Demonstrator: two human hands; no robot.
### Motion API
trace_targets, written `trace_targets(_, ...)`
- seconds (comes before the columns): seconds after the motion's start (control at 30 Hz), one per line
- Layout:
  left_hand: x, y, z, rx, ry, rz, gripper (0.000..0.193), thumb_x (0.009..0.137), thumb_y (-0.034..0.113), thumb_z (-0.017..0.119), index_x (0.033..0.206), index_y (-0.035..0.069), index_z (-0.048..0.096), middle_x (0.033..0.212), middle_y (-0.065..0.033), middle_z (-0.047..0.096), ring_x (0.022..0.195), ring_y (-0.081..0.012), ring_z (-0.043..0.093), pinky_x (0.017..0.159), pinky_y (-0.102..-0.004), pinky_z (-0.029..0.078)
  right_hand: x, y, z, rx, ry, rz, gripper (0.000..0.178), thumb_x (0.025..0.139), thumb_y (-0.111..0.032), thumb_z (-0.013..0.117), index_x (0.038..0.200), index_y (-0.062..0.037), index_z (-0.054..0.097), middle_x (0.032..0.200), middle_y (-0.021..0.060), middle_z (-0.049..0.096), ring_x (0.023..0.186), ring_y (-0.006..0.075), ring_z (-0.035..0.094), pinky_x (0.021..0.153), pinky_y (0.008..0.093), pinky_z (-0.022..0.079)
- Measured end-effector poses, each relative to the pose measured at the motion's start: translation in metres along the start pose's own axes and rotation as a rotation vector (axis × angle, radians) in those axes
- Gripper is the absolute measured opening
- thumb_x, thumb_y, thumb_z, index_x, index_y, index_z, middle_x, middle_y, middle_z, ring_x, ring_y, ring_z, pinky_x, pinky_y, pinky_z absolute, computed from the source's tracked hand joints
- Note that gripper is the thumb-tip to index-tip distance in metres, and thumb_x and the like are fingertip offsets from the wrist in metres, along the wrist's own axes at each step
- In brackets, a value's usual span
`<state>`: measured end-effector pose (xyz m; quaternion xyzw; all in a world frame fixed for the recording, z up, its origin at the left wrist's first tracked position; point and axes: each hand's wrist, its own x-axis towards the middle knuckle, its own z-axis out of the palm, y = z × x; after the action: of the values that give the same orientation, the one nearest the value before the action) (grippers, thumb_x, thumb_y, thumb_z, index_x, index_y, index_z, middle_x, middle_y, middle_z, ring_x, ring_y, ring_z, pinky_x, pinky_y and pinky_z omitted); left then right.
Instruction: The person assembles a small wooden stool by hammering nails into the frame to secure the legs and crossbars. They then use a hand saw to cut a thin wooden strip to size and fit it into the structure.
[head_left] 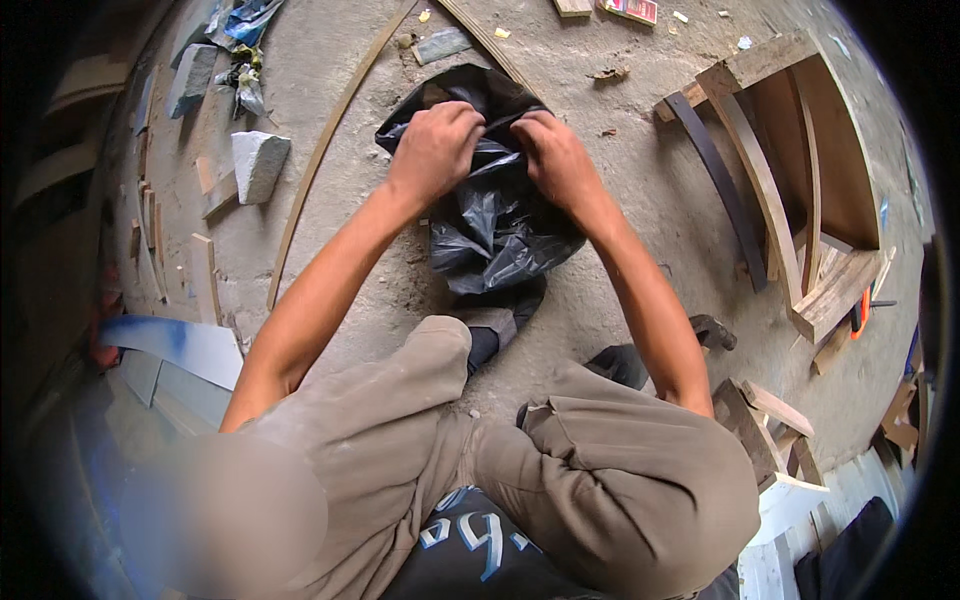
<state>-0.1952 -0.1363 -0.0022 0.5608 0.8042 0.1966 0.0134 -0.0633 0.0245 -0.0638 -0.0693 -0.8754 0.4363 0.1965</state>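
A crumpled black plastic bag [490,230] hangs between my hands over the dusty floor, its upper edge spread toward the far side. My left hand [437,147] is closed on the bag's rim at the left, with the fingertips curled into the plastic. At the right, my right hand [556,160] pinches the rim too, a short gap away from the left. The mouth of the bag gapes a little beyond my fingers. What the bag holds, if anything, is hidden. Its lower end hangs just above my shoe [484,345].
A wooden frame with curved slats [780,180] stands at the right, an orange-handled tool [860,314] beside it. A hammer head [712,332] shows by my right forearm. On the left lie a pale block [260,165], a long wood strip [325,150] and scraps; several wood offcuts [775,420] sit lower right.
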Motion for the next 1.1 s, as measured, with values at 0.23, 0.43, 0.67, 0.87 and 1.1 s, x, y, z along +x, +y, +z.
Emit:
trace_targets(0.23, -0.002, -0.025, 0.015, 0.251, -0.311, -0.123, 0.072, 0.081, 0.039, 0.078, 0.142, 0.011, 0.052, 0.144, -0.018, 0.051, 0.133, -0.0368, 0.046, 0.105, -0.0515, 0.04, 0.016, 0.036, 0.009, -0.021, -0.008, -0.088, 0.034, 0.08, -0.014, 0.077, 0.112, -0.0039, 0.071, 0.121, 0.0175, 0.064, 0.11, 0.0384, 0.062, 0.096, 0.0433, 0.051)
trace_targets(0.43, -0.004, -0.025, 0.018, 0.208, -0.392, -0.192, 0.078, 0.076, 0.037, 0.082, 0.143, 0.011, 0.051, 0.149, -0.0192, 0.045, 0.141, -0.0381, 0.038, 0.109, -0.0559, 0.034, 0.015, 0.038, 0.008, 0.051, -0.063, -0.006, 0.015, 0.084, -0.012, 0.073, 0.098, -0.0045, 0.072, 0.105, 0.0161, 0.066, 0.1, 0.0375, 0.064, 0.086, 0.0434, 0.053)
trace_targets(0.67, 0.003, -0.031, 0.004, 0.15, -0.387, -0.033, 0.07, 0.074, 0.025, 0.082, 0.138, 0.011, 0.055, 0.146, -0.0149, 0.049, 0.138, -0.0334, 0.043, 0.107, -0.051, 0.038, 0.015, 0.04, 0.01, -0.001, 0.004, -0.054, 0.016, 0.088, -0.015, 0.07, 0.097, -0.0021, 0.067, 0.098, 0.0174, 0.066, 0.094, 0.039, 0.064, 0.081, 0.0455, 0.052)
trace_targets(0.87, 0.02, -0.03, -0.011, -0.082, -0.218, 0.083, 0.032, 0.083, 0.02, 0.077, 0.112, 0.006, 0.071, 0.11, -0.0149, 0.072, 0.105, -0.0321, 0.067, 0.092, -0.0408, 0.053, 0.023, 0.039, 0.004, 0.044, 0.017, 0.011, 0.019, 0.09, -0.018, 0.07, 0.093, -0.0006, 0.066, 0.093, 0.0195, 0.067, 0.089, 0.0398, 0.064, 0.079, 0.0457, 0.051)
trace_targets(1.1, 0.015, -0.007, -0.003, -0.128, -0.15, -0.034, 0.026, 0.083, 0.018, 0.076, 0.104, 0.004, 0.073, 0.102, -0.0136, 0.073, 0.1, -0.03, 0.068, 0.092, -0.0401, 0.053, 0.02, 0.034, 0.005, 0.175, 0.073, 0.102, 0.02, 0.089, -0.017, 0.074, 0.095, 0.0005, 0.069, 0.089, 0.0197, 0.071, 0.083, 0.0348, 0.07, 0.074, 0.039, 0.054)
